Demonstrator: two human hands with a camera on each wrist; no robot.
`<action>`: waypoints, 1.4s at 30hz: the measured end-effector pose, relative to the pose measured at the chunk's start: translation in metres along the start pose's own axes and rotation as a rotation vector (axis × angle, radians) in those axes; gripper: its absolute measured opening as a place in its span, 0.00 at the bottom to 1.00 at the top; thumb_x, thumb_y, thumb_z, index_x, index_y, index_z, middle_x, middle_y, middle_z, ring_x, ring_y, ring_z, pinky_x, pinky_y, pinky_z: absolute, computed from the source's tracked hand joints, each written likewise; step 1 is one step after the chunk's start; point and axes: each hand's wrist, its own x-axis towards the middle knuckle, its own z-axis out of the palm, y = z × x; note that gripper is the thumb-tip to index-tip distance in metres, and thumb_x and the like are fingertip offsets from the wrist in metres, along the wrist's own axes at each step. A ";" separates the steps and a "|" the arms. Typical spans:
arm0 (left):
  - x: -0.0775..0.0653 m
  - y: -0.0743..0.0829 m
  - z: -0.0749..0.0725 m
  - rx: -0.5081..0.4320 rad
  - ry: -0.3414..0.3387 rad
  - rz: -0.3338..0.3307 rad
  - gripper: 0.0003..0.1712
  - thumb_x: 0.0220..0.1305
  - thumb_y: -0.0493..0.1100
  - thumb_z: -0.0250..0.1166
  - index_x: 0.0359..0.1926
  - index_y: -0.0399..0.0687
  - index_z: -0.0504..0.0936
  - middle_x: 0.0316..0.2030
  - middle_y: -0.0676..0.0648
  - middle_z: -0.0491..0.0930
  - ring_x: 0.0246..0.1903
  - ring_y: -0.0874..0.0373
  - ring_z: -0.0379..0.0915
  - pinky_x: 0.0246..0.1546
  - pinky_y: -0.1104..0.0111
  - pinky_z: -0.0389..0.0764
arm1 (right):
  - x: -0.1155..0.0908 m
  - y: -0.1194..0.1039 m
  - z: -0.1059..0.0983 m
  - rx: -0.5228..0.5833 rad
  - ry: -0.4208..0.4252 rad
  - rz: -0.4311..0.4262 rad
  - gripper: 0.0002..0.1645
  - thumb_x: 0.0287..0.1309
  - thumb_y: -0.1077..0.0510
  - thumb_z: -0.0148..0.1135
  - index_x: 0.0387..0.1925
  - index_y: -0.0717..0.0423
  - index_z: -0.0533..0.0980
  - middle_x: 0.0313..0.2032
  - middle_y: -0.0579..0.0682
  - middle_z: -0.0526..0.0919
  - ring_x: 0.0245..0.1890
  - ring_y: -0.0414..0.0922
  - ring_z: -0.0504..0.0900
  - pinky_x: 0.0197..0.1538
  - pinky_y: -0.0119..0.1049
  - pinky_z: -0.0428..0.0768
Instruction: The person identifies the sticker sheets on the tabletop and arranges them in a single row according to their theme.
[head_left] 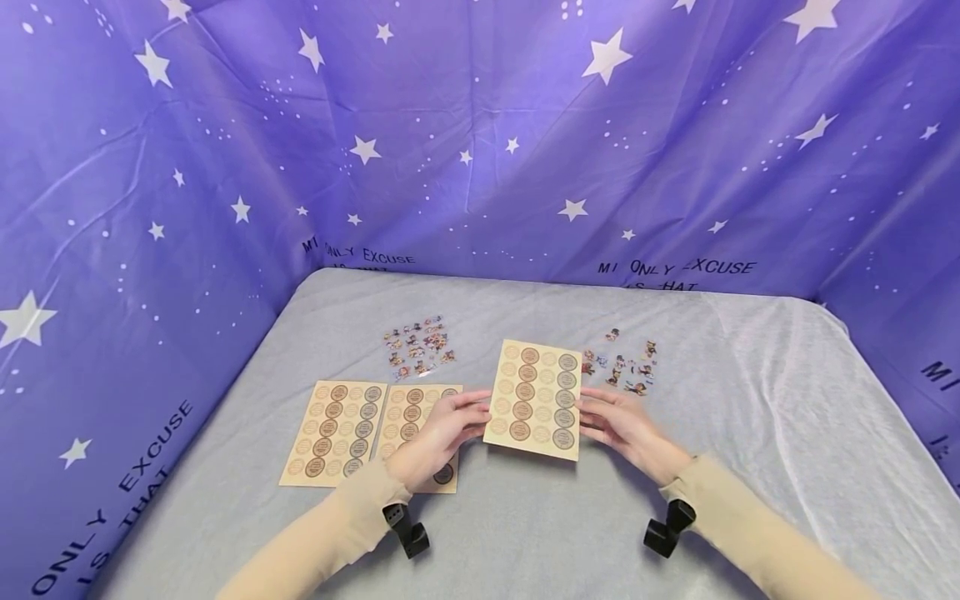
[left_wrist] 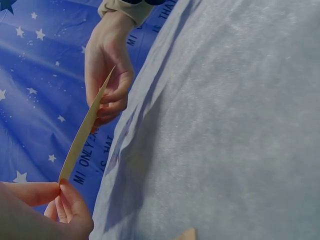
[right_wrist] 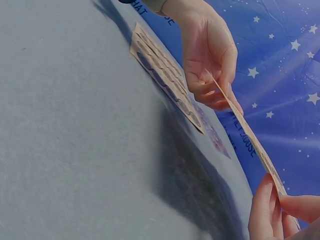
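A kraft-coloured sheet of round stickers (head_left: 534,400), with columns of brown, pale and grey circles, is held tilted above the table. My left hand (head_left: 442,429) pinches its left edge, the thumb on one face and fingers on the other. Its right edge is pinched by my right hand (head_left: 618,423). In the left wrist view the sheet (left_wrist: 82,140) appears nearly edge-on, spanning both hands. The right wrist view also shows the sheet (right_wrist: 250,137) edge-on, its near end between my right thumb and fingers.
Two similar sticker sheets lie side by side at the left: one (head_left: 330,433) fully visible, the other (head_left: 405,417) partly under my left forearm. Behind are two clear sheets of small cartoon stickers, one on the left (head_left: 417,350), one on the right (head_left: 630,367). Grey cloth (head_left: 540,533) covers the table.
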 end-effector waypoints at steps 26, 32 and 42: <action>-0.020 -0.014 -0.020 0.085 0.022 -0.018 0.29 0.47 0.21 0.56 0.54 0.28 0.67 0.25 0.51 0.75 0.23 0.65 0.73 0.28 0.75 0.78 | 0.001 0.024 0.019 -0.130 0.071 0.021 0.28 0.52 0.70 0.54 0.55 0.75 0.61 0.31 0.54 0.82 0.29 0.44 0.81 0.40 0.42 0.80; -0.022 -0.017 -0.023 0.112 0.037 -0.026 0.29 0.45 0.20 0.56 0.54 0.27 0.68 0.25 0.51 0.75 0.22 0.64 0.73 0.28 0.74 0.79 | 0.000 0.027 0.023 -0.172 0.065 0.009 0.27 0.52 0.70 0.54 0.54 0.77 0.62 0.30 0.54 0.81 0.28 0.43 0.80 0.40 0.42 0.80; -0.025 -0.021 -0.027 0.191 0.034 -0.019 0.29 0.43 0.20 0.58 0.52 0.26 0.69 0.24 0.51 0.75 0.21 0.64 0.73 0.26 0.73 0.79 | -0.001 0.034 0.022 -0.202 0.016 0.005 0.27 0.52 0.72 0.52 0.54 0.79 0.60 0.30 0.54 0.81 0.28 0.44 0.80 0.39 0.42 0.80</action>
